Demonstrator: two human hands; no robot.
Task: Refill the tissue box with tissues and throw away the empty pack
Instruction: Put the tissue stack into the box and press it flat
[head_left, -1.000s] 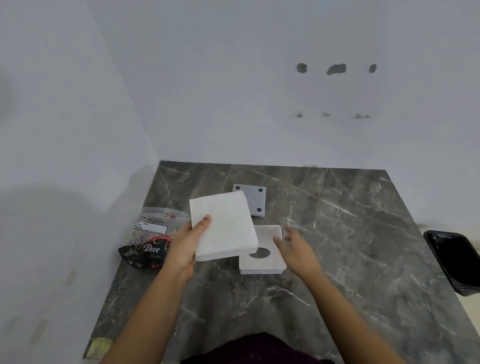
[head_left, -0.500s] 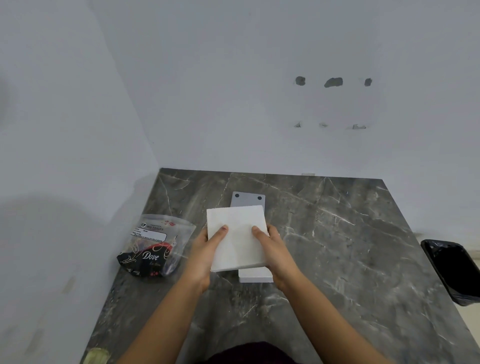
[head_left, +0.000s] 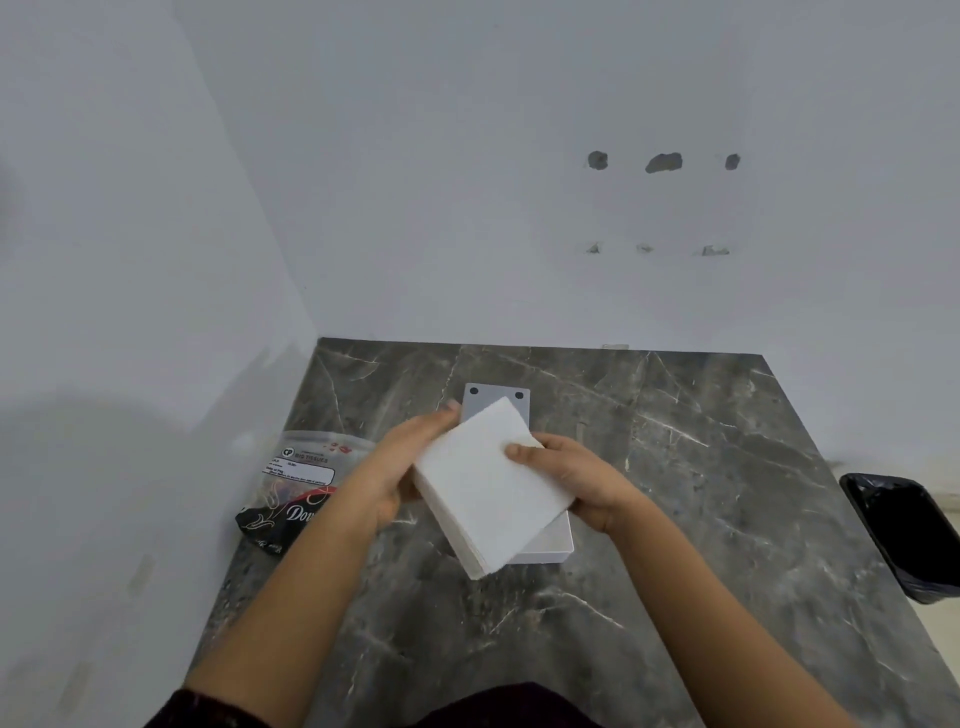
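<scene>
**Tissue stack held over the box, both hands on it**

From the head camera, the one view on offer: the person had a thick white stack of tissues (head_left: 488, 488) clamped between two hands above the marble counter (head_left: 701, 493). The left hand (head_left: 400, 467) wrapped the stack's left edge, fingers reaching to the far corner; the right hand (head_left: 566, 478) pinched the right edge, thumb on top. Both were closed around the stack, which sat tilted and skewed over the white tissue box (head_left: 556, 545), hiding most of it. Whether stack and box touched, I could not tell.

Just beyond lay a grey panel with dark pads (head_left: 493, 397), probably the box's base plate. The empty tissue pack (head_left: 296, 483), crinkled plastic, lay left of the hands. A black-lined bin (head_left: 904, 535) stood off the counter's right side.

That stack looked light, soft and loose, likely to fan or slump if gripped at one corner. Holding opposite long edges and squeezing gently seemed the safe way. It would want squaring to the box before going in.
</scene>
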